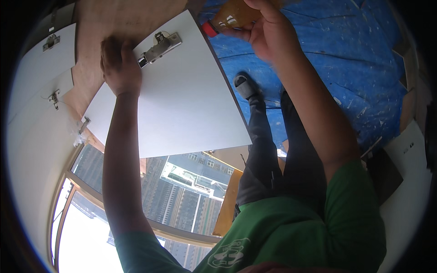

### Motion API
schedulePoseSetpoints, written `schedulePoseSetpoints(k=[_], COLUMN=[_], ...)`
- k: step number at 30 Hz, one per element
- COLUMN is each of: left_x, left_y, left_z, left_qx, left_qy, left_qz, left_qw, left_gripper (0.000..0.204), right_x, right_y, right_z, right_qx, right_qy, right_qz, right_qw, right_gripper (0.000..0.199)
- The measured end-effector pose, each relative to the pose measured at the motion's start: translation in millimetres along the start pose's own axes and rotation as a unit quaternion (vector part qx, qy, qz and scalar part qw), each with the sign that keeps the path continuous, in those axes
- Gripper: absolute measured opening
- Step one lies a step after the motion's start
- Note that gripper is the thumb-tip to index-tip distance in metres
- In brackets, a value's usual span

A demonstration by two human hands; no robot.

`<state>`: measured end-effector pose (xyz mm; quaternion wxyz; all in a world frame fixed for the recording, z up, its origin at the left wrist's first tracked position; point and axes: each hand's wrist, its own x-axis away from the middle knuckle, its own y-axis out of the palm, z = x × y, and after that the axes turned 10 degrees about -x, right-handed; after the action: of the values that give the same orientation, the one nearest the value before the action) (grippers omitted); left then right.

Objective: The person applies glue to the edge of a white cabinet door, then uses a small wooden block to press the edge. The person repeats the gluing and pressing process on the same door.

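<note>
A white panel (182, 100) with a dark edge lies at a slant before me. A metal hinge (160, 47) is fixed near its far edge, and a second hinge (84, 123) shows at its left corner. My left hand (120, 68) is at the panel's far left edge, its fingers bent over that edge and partly hidden in shadow. Up at the right, my right hand (268, 34) is closed around an amber plastic bottle (236, 16) with a red cap (210, 29). The cap points left, close to the panel's far right corner. Part of the bottle runs past the picture's top.
A brown wooden surface (98, 27) extends beyond the panel. White boards with hinge fittings (51, 42) stand at the left. Blue sheeting (327, 50) covers the floor at right, wrinkled and stained. A window (182, 182) with buildings outside is at lower left.
</note>
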<state>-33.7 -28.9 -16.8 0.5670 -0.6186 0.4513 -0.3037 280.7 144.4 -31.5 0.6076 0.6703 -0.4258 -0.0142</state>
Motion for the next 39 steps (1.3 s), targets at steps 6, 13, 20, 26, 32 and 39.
schedulePoseSetpoints(k=[6,13,20,26,32,39], left_x=[3,0,2,2,1,2], left_y=[0,-4,-1,-3,-4,-3], left_z=[-3,-2,-9,-7,-5,-8], left_qx=[-0.035,-0.032,-0.066,-0.053,-0.031,-0.027], left_qy=[0.04,0.065,0.124,0.098,0.09,0.078], left_qz=[0.017,-0.008,0.024,0.013,0.004,-0.014], left_qw=[0.998,0.997,0.99,0.994,0.995,0.996], left_gripper=[0.028,0.028,0.026,0.025,0.027,0.031], right_x=[54,38,31,77,83,81], right_y=[-20,-22,7,-32,-45,-46], right_z=[13,13,12,29,36,37], right_qx=[0.056,0.026,-0.1,0.041,-0.087,-0.08], right_qy=[-0.018,-0.079,-0.095,-0.069,-0.02,-0.031], right_qz=[0.043,-0.007,-0.035,-0.001,0.049,0.047], right_qw=[0.997,0.997,0.99,0.997,0.995,0.995], right_gripper=[0.047,0.044,0.029,0.043,0.048,0.049])
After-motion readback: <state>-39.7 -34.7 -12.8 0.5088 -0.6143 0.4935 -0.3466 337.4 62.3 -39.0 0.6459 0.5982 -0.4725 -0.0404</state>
